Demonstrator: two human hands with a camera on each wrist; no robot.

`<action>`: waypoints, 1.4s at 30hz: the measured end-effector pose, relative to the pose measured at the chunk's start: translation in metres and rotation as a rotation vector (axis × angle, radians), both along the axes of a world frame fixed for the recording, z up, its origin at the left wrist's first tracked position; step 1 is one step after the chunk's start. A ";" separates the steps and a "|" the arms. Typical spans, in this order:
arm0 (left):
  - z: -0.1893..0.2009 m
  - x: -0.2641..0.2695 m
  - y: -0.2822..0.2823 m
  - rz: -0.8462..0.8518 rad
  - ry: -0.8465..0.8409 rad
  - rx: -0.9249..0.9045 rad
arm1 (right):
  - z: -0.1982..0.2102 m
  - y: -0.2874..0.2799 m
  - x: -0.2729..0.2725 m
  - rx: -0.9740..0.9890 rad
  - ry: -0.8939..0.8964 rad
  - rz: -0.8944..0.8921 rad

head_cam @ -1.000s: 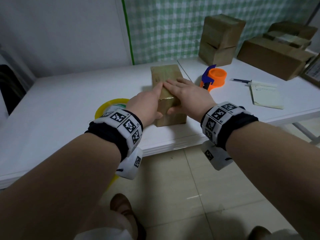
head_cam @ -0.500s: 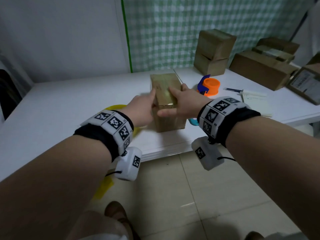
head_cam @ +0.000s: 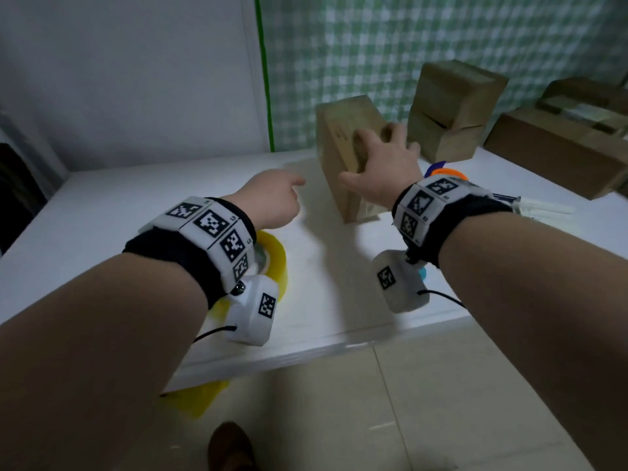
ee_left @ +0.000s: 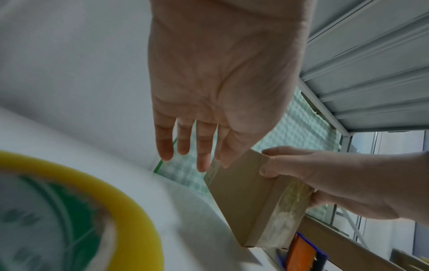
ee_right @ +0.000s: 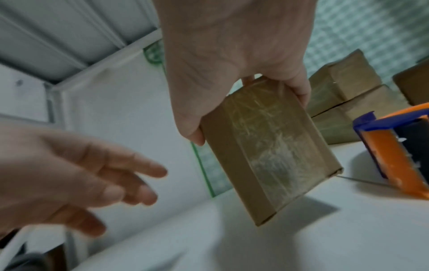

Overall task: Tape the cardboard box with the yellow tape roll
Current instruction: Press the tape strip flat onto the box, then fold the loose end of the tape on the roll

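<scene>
Cardboard box point(head_cam: 343, 154) tipped on end on white table point(head_cam: 102, 212), gripped by right hand point(head_cam: 380, 171) | left hand point(head_cam: 272, 198) empty, fingers relaxed | yellow tape roll point(ee_left: 76, 210) idle beside it | one face already taped (remainder unverified); judged near completion

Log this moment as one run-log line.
right hand: grips cardboard box, tilted on one edge on table | left hand: open, off box | yellow tape roll: on table, untouched
</scene>
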State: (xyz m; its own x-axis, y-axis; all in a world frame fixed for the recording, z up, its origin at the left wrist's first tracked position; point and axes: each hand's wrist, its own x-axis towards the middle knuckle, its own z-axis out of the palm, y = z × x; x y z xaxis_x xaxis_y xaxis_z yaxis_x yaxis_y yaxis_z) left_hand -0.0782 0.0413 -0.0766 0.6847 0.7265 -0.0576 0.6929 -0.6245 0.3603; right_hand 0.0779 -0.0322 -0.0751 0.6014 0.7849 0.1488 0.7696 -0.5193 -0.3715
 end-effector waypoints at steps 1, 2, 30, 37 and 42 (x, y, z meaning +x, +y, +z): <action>0.000 0.005 0.007 0.011 0.001 -0.002 | 0.000 0.008 0.010 -0.001 0.002 -0.018; -0.001 0.010 0.013 0.027 -0.007 -0.013 | -0.001 0.014 0.020 0.001 0.001 -0.033; -0.017 -0.057 -0.040 0.130 0.204 -0.166 | -0.011 -0.064 -0.050 -0.101 0.347 0.272; 0.002 -0.071 -0.057 0.263 -0.445 -0.607 | -0.002 -0.091 -0.058 0.033 0.864 0.222; -0.001 -0.050 -0.092 0.184 -0.700 -0.918 | 0.001 -0.106 -0.054 0.135 0.971 0.206</action>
State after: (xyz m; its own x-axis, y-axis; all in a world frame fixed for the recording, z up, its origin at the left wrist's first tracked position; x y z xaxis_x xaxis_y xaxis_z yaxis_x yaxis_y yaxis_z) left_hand -0.1284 -0.0510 -0.0771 0.6635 0.7000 -0.2641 0.2169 0.1578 0.9634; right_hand 0.0235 -0.1381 -0.0746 0.3640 0.9002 -0.2391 0.1715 -0.3171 -0.9328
